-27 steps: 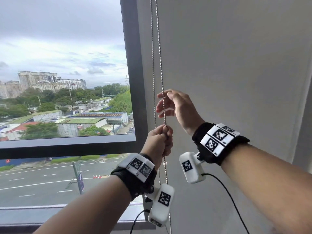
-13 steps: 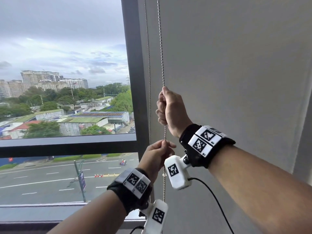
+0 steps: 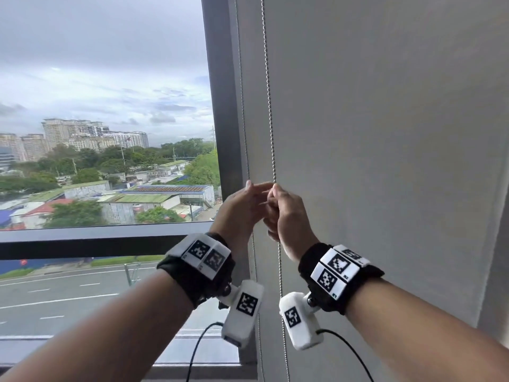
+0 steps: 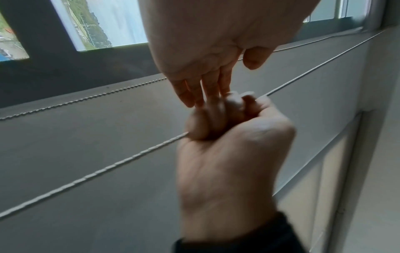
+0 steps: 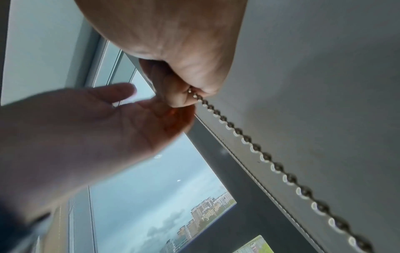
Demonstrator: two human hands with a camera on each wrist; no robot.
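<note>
A metal bead chain hangs in front of a grey roller blind; a second strand runs along the blind's left edge. My right hand grips the front strand in a fist, and the chain goes on down below it. The right wrist view shows the beads leaving my curled right hand. My left hand is beside it at the same height, fingers straight, tips touching the right fingers. In the left wrist view the left hand holds nothing above the right fist.
A dark window frame stands just left of the chain, with glass and a city view beyond it. A horizontal bar crosses the window. A pale wall edge borders the blind on the right. Black cables hang from the wrist cameras.
My left hand has let go of the chain below the right hand and come up beside it with straight fingers. The right hand closed on the chain and has come lower.
</note>
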